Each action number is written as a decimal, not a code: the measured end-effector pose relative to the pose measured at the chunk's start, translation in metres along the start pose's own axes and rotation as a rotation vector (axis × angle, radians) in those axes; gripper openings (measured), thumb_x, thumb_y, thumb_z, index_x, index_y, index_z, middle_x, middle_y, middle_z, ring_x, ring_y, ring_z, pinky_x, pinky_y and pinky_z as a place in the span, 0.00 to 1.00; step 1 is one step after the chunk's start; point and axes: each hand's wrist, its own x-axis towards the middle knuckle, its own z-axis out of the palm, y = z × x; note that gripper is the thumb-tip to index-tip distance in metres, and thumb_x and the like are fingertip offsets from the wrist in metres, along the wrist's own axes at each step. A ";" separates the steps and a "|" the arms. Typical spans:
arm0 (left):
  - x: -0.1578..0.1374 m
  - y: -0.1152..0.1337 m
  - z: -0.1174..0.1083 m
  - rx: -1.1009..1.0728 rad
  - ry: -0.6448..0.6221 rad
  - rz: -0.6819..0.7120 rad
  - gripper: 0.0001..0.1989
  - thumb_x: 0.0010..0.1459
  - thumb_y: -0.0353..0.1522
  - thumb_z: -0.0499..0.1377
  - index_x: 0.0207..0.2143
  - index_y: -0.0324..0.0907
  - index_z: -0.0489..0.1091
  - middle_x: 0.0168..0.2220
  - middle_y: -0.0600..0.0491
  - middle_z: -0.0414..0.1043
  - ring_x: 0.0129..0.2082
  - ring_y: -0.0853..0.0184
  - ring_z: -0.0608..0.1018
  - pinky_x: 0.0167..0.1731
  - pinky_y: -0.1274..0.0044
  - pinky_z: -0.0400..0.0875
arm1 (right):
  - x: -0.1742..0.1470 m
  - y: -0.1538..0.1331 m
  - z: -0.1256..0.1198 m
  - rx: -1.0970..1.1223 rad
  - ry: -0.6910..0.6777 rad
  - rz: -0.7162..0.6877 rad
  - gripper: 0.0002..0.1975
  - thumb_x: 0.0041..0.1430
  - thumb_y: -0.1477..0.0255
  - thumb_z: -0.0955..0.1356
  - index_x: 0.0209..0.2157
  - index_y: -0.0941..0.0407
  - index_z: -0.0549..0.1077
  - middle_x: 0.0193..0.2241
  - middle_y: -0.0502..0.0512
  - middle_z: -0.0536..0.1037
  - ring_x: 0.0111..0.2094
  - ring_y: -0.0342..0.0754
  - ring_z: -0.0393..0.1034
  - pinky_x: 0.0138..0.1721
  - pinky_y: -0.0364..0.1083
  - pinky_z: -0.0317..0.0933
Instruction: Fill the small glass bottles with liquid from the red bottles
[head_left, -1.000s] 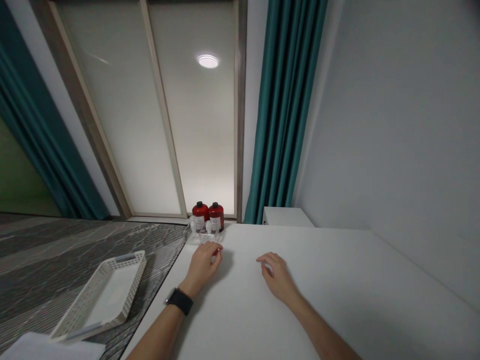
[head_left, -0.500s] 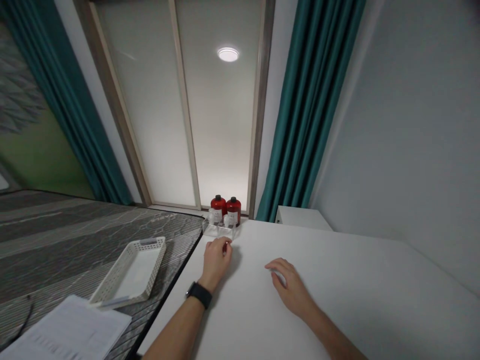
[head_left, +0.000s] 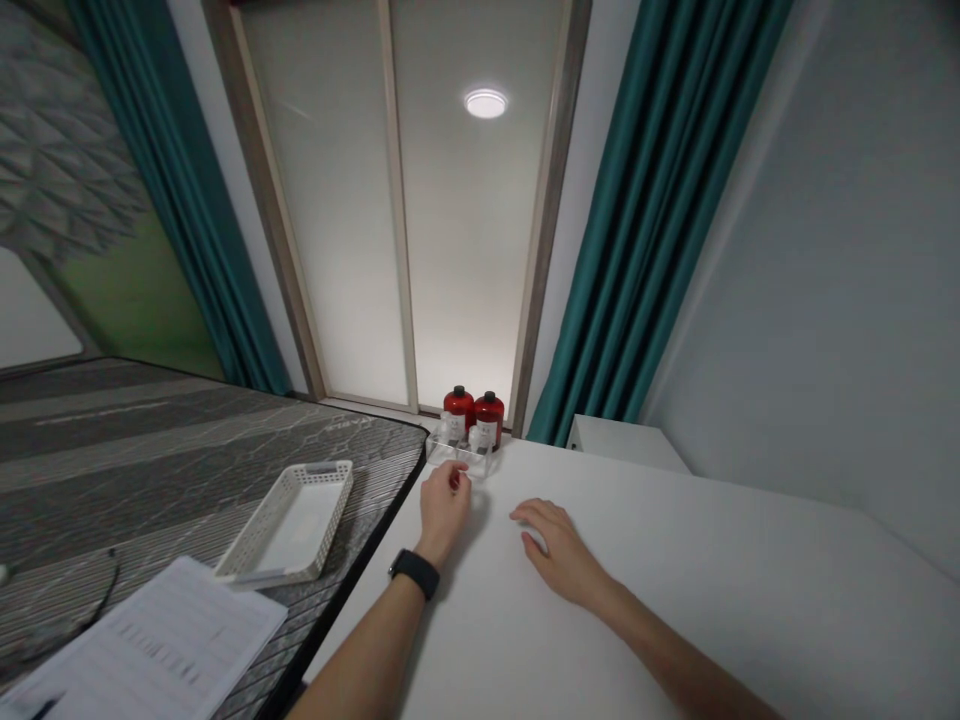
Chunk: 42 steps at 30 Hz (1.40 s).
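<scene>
Head view: red bottles [head_left: 490, 410], white labels [head_left: 486, 431] illegible

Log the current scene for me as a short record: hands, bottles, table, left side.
left hand: nearest the clear holder; contact unclear
left wrist: dark watch
right hand: fingers curved and parted, nothing visibly held
bottles: two red bottles, upright, dark-capped
table: white table beneath both hands
left side: white basket and printed paper on grey patterned surface
</scene>
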 end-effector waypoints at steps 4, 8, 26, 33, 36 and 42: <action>0.002 -0.005 0.002 -0.045 0.025 -0.018 0.09 0.57 0.29 0.52 0.36 0.41 0.72 0.29 0.52 0.74 0.30 0.64 0.75 0.34 0.73 0.66 | 0.055 0.010 0.018 0.030 0.123 -0.005 0.16 0.59 0.78 0.64 0.48 0.52 0.72 0.47 0.57 0.76 0.50 0.55 0.68 0.55 0.57 0.60; 0.003 -0.009 0.003 -0.088 0.046 -0.032 0.09 0.57 0.28 0.52 0.35 0.40 0.72 0.30 0.51 0.74 0.30 0.64 0.74 0.33 0.73 0.66 | 0.106 0.027 0.040 0.053 0.237 0.037 0.17 0.60 0.71 0.66 0.51 0.55 0.69 0.50 0.61 0.70 0.54 0.55 0.65 0.57 0.55 0.60; 0.007 0.009 -0.007 -0.241 0.128 0.009 0.11 0.59 0.30 0.52 0.44 0.42 0.66 0.38 0.50 0.69 0.37 0.63 0.73 0.37 0.72 0.70 | 0.110 0.033 0.024 0.123 0.067 0.005 0.13 0.57 0.71 0.69 0.45 0.54 0.69 0.44 0.56 0.75 0.47 0.53 0.71 0.52 0.54 0.63; 0.000 0.011 -0.004 -0.257 -0.049 0.098 0.17 0.59 0.32 0.56 0.51 0.43 0.65 0.48 0.47 0.69 0.49 0.58 0.72 0.50 0.64 0.67 | 0.073 0.014 0.000 0.230 -0.117 -0.049 0.25 0.52 0.78 0.69 0.53 0.51 0.68 0.47 0.55 0.78 0.48 0.52 0.74 0.48 0.51 0.68; -0.003 0.011 -0.003 -0.253 -0.169 0.149 0.17 0.62 0.35 0.55 0.53 0.43 0.64 0.52 0.45 0.68 0.54 0.56 0.70 0.55 0.62 0.64 | 0.072 0.020 -0.003 0.305 -0.086 -0.036 0.28 0.48 0.82 0.66 0.51 0.51 0.70 0.48 0.55 0.78 0.49 0.51 0.74 0.46 0.49 0.69; -0.004 0.013 -0.006 -0.238 -0.232 0.195 0.14 0.64 0.38 0.55 0.50 0.42 0.66 0.49 0.45 0.69 0.53 0.56 0.70 0.55 0.62 0.64 | 0.130 0.057 0.008 0.274 0.263 0.140 0.19 0.55 0.75 0.64 0.50 0.53 0.67 0.50 0.60 0.72 0.48 0.53 0.71 0.45 0.54 0.68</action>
